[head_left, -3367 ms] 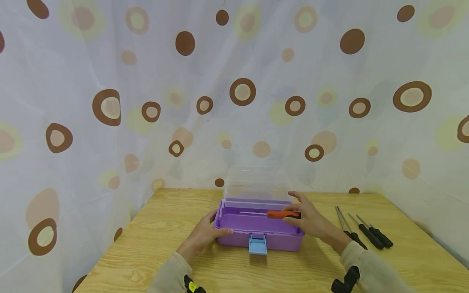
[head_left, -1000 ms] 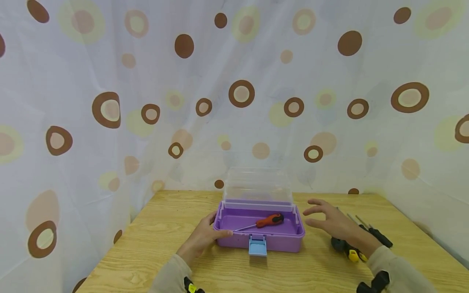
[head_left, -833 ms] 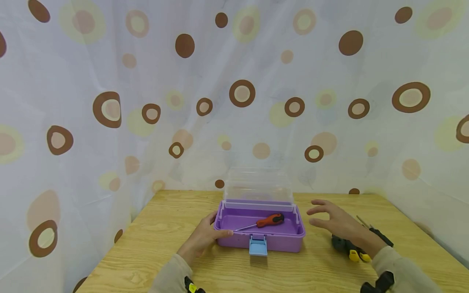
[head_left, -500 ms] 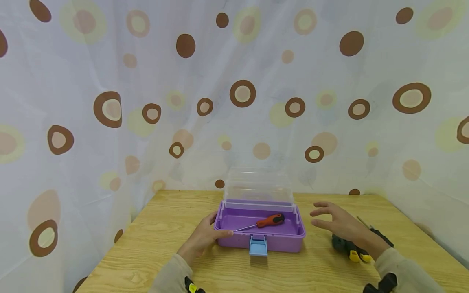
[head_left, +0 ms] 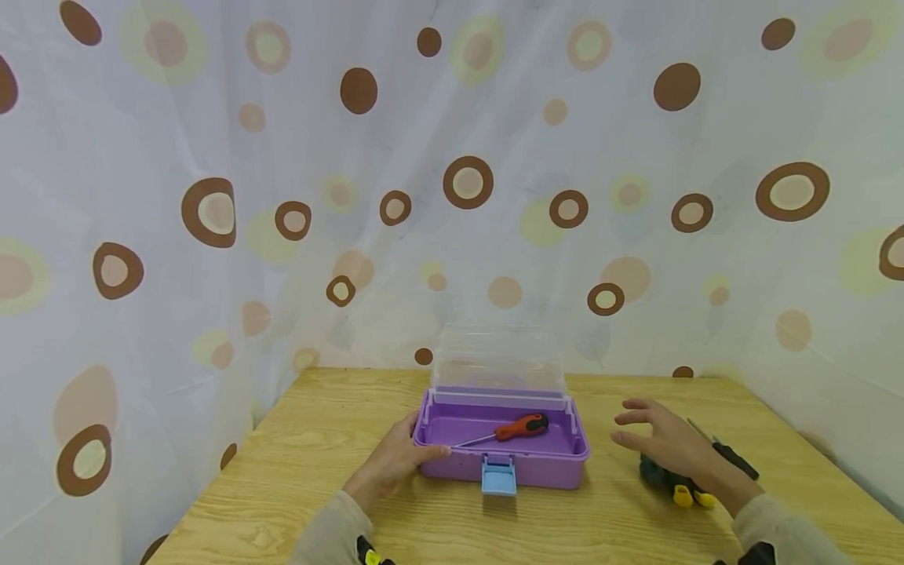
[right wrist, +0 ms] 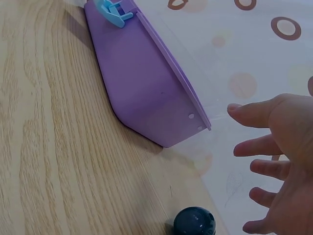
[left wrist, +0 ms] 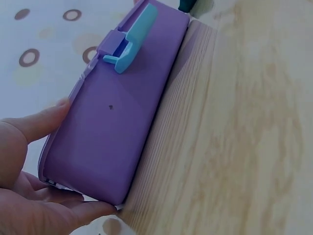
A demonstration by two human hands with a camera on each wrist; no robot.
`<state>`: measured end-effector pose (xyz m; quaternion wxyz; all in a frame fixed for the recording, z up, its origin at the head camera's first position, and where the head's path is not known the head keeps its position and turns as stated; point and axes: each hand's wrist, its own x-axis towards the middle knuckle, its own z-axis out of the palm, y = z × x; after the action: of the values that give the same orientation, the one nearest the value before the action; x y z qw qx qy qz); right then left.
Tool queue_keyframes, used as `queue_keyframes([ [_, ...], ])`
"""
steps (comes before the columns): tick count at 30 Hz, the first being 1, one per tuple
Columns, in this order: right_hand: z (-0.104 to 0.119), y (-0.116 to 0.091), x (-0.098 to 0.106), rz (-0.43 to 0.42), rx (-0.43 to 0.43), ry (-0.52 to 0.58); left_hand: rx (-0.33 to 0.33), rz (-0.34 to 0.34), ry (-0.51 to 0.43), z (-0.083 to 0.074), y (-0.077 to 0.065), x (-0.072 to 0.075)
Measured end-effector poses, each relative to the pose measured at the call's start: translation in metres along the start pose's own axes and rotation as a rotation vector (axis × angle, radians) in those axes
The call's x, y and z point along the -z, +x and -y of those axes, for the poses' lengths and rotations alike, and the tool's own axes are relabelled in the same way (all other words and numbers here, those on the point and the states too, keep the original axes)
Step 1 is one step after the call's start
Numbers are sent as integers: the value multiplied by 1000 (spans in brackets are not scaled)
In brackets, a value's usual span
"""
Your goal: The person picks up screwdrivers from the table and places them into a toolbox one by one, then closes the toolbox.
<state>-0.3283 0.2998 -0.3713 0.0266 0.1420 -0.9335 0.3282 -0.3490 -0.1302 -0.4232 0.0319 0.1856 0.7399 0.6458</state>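
Note:
A purple toolbox (head_left: 459, 468) stands on the table, its transparent lid (head_left: 497, 361) raised at the back and its light-blue latch (head_left: 499, 479) hanging down in front. An orange-and-black screwdriver (head_left: 523, 426) lies inside, shaft toward the front left. My left hand (head_left: 394, 461) holds the toolbox's left end; in the left wrist view the thumb touches the front rim and the fingers go around the end. To the right of the toolbox, my right hand (head_left: 667, 439) hovers with nothing in it, fingers spread and slightly bent, as the right wrist view confirms.
Black-handled tools (head_left: 736, 461) lie to the right, partly hidden by my right hand and forearm. Yellow handle ends (head_left: 683, 496) show below the wrist. The wooden table (head_left: 339, 392) meets a dotted curtain (head_left: 395, 314) at the back.
The right hand held the screwdriver over the toolbox earlier; the screwdriver now lies inside, released. That hand has drawn away rightward, over the black-handled tools. The left hand has stayed put.

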Motion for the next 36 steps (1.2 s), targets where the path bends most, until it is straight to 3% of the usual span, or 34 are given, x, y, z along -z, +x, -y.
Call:
queue_keyframes([
  [22, -44, -2, -12, -121, 34, -345, 19, -24, 62, -3, -2, -3],
  [36, -50, -5, -13, -137, 9, -470, 34, -28, 59, -3, -2, -4],
])
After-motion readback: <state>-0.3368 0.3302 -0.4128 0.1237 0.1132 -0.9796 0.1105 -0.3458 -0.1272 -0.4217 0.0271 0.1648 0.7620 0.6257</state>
